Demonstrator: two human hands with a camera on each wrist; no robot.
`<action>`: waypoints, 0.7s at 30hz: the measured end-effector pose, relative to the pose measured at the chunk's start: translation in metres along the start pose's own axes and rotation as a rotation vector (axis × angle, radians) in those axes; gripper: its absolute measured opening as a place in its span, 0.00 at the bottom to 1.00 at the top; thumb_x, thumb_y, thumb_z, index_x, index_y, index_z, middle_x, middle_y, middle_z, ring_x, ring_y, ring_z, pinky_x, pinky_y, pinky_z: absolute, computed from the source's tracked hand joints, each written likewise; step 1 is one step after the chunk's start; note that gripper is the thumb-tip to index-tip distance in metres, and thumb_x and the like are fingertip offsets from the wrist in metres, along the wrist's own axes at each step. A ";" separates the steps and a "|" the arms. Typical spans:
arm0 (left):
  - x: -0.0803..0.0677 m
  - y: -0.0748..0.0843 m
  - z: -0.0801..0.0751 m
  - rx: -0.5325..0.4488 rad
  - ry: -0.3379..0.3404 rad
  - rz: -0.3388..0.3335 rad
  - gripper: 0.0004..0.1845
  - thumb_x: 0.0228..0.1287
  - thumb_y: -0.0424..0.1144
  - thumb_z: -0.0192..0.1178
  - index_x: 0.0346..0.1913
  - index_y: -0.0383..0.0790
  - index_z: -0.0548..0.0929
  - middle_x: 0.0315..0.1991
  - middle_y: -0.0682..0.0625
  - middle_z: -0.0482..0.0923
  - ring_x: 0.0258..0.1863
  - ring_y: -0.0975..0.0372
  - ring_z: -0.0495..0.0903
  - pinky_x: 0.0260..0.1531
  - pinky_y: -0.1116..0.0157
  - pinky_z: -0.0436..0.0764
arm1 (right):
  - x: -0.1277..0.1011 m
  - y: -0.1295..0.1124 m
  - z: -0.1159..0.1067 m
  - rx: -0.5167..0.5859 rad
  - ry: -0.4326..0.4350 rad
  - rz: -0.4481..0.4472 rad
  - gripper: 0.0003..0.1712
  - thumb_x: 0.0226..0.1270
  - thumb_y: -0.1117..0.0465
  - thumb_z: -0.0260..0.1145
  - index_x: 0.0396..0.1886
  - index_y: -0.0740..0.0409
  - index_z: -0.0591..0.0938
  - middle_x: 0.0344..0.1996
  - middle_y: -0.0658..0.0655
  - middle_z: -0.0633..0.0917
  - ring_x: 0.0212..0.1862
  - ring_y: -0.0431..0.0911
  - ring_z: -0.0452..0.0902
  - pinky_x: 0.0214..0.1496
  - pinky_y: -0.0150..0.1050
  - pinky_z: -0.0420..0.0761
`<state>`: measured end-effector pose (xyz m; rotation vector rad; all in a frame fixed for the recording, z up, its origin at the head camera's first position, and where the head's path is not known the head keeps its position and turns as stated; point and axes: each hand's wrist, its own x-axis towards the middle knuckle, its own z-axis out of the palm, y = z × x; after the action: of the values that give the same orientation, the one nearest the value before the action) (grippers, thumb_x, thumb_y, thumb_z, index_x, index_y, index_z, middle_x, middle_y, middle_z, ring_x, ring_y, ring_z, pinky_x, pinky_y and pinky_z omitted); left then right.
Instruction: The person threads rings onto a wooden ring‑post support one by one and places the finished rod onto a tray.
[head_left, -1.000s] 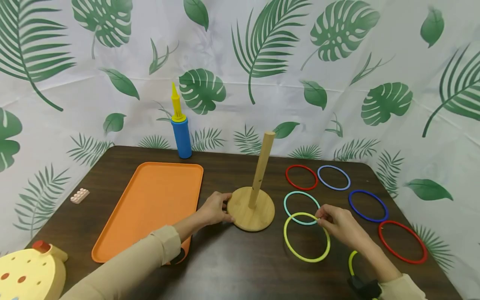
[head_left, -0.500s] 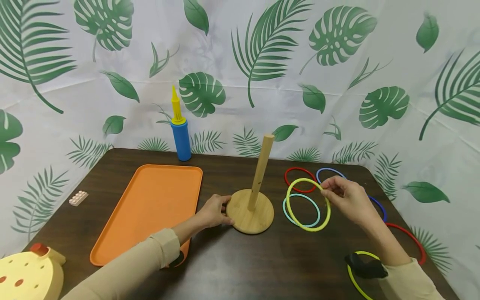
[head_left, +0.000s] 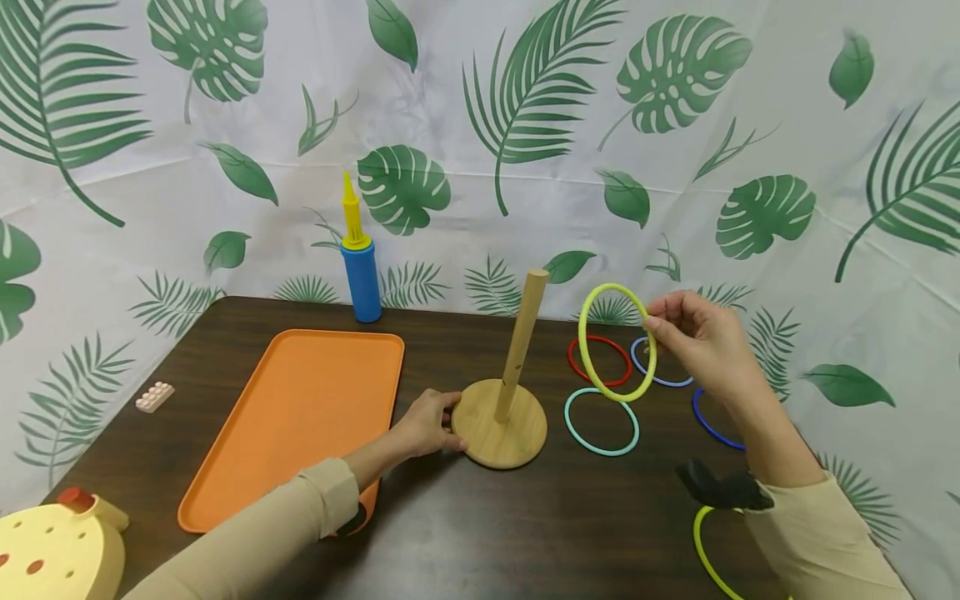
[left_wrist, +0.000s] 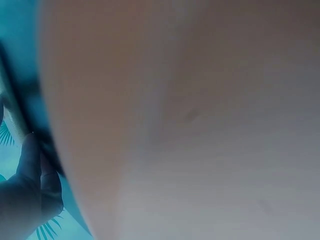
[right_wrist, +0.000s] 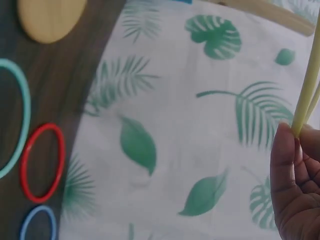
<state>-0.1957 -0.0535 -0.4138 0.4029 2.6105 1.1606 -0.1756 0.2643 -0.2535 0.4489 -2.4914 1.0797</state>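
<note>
Pinched between the thumb and fingers of my right hand is a yellow ring, raised upright above the table to the right of the wooden post. The right wrist view shows the fingertips on the yellow ring too. My left hand grips the left edge of the post's round wooden base, thumb at the front. A turquoise ring lies flat below the raised one, and a red ring lies partly behind it.
Light blue and dark blue rings lie behind my right forearm; another yellow ring lies near the sleeve. An orange tray, a blue and yellow hand pump, a pink brick and a yellow toy are at left.
My right hand has lifted the yellow ring from over the turquoise ring, up and away from the table, to about the height of the post's top. The left hand stays on the base.
</note>
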 end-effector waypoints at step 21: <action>-0.002 0.000 0.001 -0.014 0.014 0.007 0.41 0.45 0.30 0.74 0.64 0.27 0.67 0.54 0.36 0.67 0.47 0.51 0.77 0.42 0.62 0.81 | 0.043 -0.034 0.042 0.195 -0.120 0.030 0.09 0.65 0.67 0.61 0.41 0.72 0.78 0.25 0.49 0.79 0.25 0.36 0.76 0.29 0.28 0.81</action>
<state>-0.1934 -0.0538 -0.4140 0.4024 2.6140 1.1870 -0.2074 0.2049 -0.2389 0.5480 -2.5127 1.3518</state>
